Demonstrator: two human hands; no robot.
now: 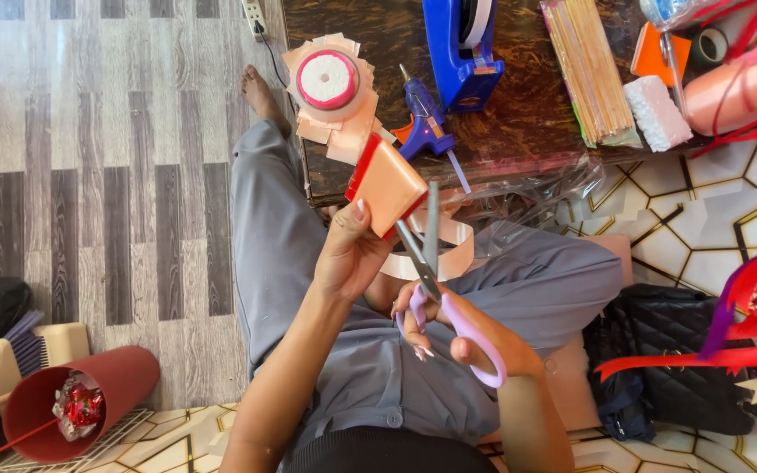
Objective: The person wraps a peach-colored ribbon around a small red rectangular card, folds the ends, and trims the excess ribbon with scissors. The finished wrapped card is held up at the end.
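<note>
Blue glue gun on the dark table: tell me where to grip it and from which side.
Grip the glue gun by its blue handle, coming from the near table edge. The handle points toward the person, the nozzle points away, and the spool of ribbon crowds its left.

Satiny peach ribbon point(389, 182) meets scissors point(435, 280) with dull grey metal blades and smooth lilac plastic handles, above a glossy, dark marbled desk point(519, 114) and a glossy blue plastic glue gun point(425, 123).

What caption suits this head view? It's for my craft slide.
Left hand holds peach ribbon; right hand cuts it with lilac-handled scissors.
</note>
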